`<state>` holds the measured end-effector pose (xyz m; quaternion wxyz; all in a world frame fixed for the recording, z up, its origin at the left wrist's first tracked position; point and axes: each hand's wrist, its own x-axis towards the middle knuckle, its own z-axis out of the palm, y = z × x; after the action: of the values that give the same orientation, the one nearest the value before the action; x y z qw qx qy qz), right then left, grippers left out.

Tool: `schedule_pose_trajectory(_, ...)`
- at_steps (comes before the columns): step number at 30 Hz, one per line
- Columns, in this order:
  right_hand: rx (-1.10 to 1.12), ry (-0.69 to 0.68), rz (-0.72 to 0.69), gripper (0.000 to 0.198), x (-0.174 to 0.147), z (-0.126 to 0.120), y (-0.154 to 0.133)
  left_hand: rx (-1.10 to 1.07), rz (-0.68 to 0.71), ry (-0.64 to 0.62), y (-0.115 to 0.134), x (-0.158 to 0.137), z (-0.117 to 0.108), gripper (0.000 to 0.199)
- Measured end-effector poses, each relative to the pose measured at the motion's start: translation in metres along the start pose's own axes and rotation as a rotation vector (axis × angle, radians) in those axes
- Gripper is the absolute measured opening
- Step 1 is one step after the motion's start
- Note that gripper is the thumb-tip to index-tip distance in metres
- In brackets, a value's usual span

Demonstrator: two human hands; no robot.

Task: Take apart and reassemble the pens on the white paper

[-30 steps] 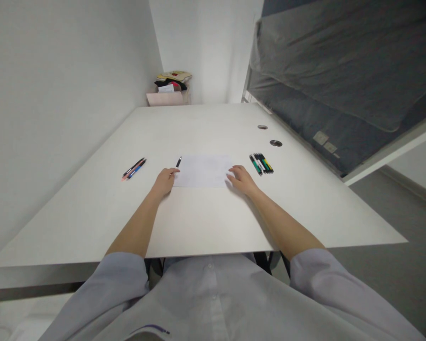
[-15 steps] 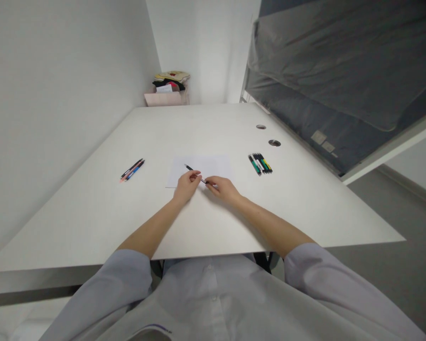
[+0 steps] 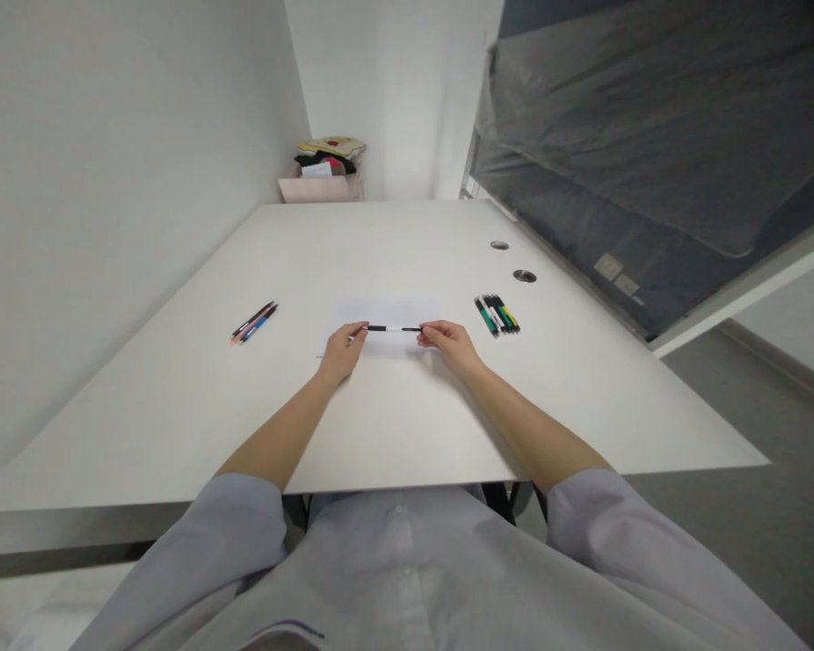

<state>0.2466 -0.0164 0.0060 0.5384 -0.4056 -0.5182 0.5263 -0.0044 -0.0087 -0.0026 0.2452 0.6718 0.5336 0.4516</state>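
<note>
The left hand pinches one end of a black-and-white pen between thumb and fingers, and the right hand pinches the other, so the pen stretches level from hand to hand. It sits over a white sheet of paper on the white table; I can't tell from here whether it touches the paper. Off past the left hand lie three pens, black, pink and blue, close together. Just beyond the right hand there's a neat row of pens showing green, white, black and yellow. Farther off, two round cable grommets dot the tabletop, and a pale pink box stands at the far end.
</note>
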Motion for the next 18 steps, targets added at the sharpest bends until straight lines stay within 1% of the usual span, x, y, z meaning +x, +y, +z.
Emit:
schedule_pose_trajectory(3, 0.001, 0.056, 0.023, 0.047, 0.000, -0.002, 0.000, -0.083, -0.037, -0.043, 0.004, -0.001, -0.001, 0.030)
schedule_pose_trajectory(6, -0.003, 0.094, 0.035, 0.045, 0.001, -0.003, 0.001, -0.154, -0.096, -0.039, 0.008, -0.002, -0.001, 0.027)
schedule_pose_trajectory(9, 0.010, 0.095, 0.050, 0.043, 0.001, -0.003, 0.003, -0.234, -0.141, -0.009, 0.010, -0.002, -0.001, 0.027)
schedule_pose_trajectory(13, 0.034, 0.082, 0.040, 0.044, 0.001, -0.005, 0.003, -0.344, -0.178, 0.020, 0.009, 0.003, 0.000, 0.031)
schedule_pose_trajectory(18, -0.010, 0.091, 0.026, 0.043, 0.002, -0.010, 0.004, -0.437, -0.231, -0.046, 0.004, 0.012, 0.000, 0.037)
